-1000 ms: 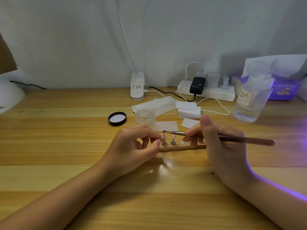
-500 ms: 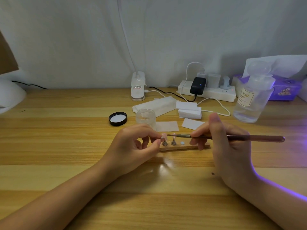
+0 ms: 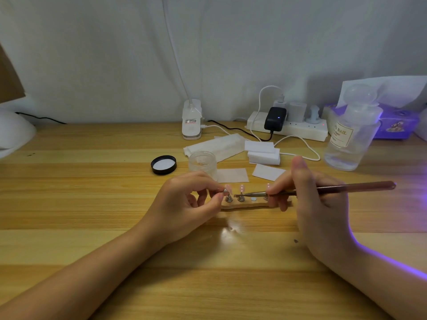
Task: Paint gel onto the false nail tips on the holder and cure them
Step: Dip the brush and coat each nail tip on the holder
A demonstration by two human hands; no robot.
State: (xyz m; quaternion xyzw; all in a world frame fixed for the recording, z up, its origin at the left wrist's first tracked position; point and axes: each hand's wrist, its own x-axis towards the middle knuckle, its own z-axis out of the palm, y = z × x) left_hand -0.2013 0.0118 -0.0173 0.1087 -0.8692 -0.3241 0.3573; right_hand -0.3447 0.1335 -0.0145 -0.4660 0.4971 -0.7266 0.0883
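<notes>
Painting looks underway, curing not yet: on the holder point(image 3: 245, 206) the left hand point(image 3: 184, 204) pinches one pink nail tip point(image 3: 228, 188); the right hand point(image 3: 316, 204) grips the brush point(image 3: 323, 190) beside it (gel coverage unreadable).

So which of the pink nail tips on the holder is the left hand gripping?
The leftmost nail tip: the left hand pinches its metal stand. The second tip stands free by the brush end, and the third sits beside the right hand.
</notes>
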